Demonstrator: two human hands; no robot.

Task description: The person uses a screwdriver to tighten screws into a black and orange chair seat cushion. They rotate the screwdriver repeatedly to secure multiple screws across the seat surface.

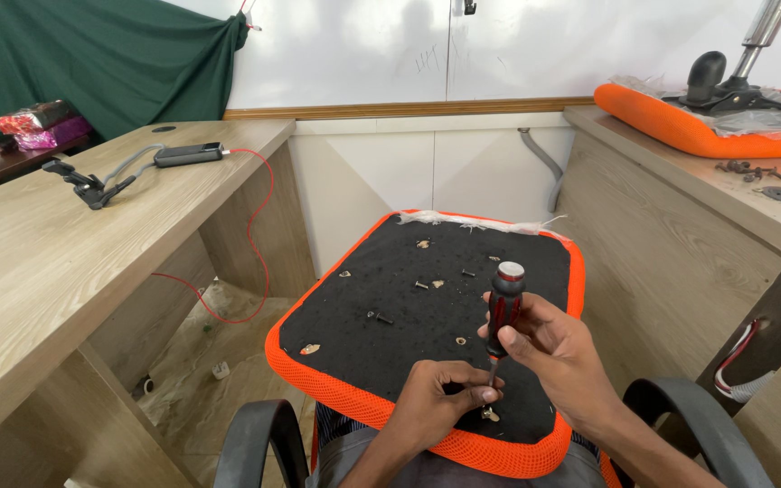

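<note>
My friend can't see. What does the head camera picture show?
A right hand holds a red-and-black screwdriver upright on an upside-down orange seat cushion, while the left hand steadies its tip. Loose screws lie on the black underside.

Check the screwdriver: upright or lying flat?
Upright. The right hand grips the screwdriver handle-up, tip down by the left hand's fingers on the seat.

I saw screwdriver (504, 307): red-and-black handle, silver cap. Upturned seat cushion (427, 316): black underside, bright orange mesh edge, white fringe at far rim. Desks (56, 262): pale wood grain. Cable (259, 226): red. Curtain (92, 54): dark green. Wall panels (363, 45): white. Second cushion (707, 131): orange.
</note>
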